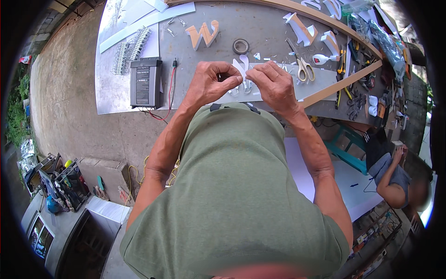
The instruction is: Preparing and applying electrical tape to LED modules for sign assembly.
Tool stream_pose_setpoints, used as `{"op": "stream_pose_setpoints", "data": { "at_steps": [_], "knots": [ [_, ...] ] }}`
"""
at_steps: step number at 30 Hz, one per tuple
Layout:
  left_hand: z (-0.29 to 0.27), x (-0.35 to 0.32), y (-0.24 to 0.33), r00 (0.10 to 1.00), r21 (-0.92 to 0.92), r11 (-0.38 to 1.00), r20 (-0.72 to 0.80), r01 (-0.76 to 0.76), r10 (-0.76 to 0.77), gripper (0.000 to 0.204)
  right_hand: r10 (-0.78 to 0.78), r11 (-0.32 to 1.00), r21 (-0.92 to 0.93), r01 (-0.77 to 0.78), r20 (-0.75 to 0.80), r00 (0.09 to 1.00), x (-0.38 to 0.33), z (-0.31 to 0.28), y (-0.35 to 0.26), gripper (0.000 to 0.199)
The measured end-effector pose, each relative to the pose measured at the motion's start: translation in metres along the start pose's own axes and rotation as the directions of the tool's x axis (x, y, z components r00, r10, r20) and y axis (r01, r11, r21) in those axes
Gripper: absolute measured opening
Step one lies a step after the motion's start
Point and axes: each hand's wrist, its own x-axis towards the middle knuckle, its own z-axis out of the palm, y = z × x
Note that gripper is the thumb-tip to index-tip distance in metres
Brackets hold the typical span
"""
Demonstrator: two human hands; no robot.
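My left hand is closed in a pinch, thumb and forefinger meeting at the edge of a thin white curved piece. From the other side my right hand pinches the same piece, its fingertips close to the left ones. The exact grip points are partly hidden by the fingers. Just beyond the hands lies a roll of tape. Scissors with pale handles rest right of my right hand, among small white scraps. Farther off stands a tan-faced letter shape with white sides.
A dark power supply box with a red cable sits left on the grey table. Metal spring-like strips lie beyond it. Long tan strips frame the right side, near more letter shapes and tools. Another person sits at right.
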Motion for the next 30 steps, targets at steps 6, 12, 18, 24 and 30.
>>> {"op": "stream_pose_setpoints", "data": {
  "at_steps": [6,12,18,24,30],
  "knots": [
    [0.003,0.005,0.000,0.987,-0.247,0.965,-0.116,0.083,-0.115,0.019,0.438,0.877,0.238,-0.417,-0.040,0.898,-0.006,0.004,-0.025,0.035],
    [0.011,0.007,-0.005,0.963,-0.331,0.939,-0.212,0.088,-0.165,0.017,0.092,0.986,-0.122,-0.110,-0.149,0.985,0.002,0.023,-0.019,0.049],
    [0.017,0.006,0.000,0.963,-0.352,0.930,-0.201,0.101,-0.181,0.016,0.007,0.967,-0.251,-0.052,-0.175,0.984,0.004,0.026,-0.017,0.022],
    [0.022,0.006,-0.012,0.977,-0.323,0.946,-0.209,-0.038,-0.032,0.017,0.269,0.962,0.012,-0.272,-0.199,0.942,0.005,0.026,-0.021,0.013],
    [0.020,0.009,-0.011,0.968,-0.352,0.927,-0.248,-0.129,0.040,0.016,0.575,-0.513,0.709,-0.483,0.702,0.420,0.007,0.017,-0.026,0.032]
  ]
}}
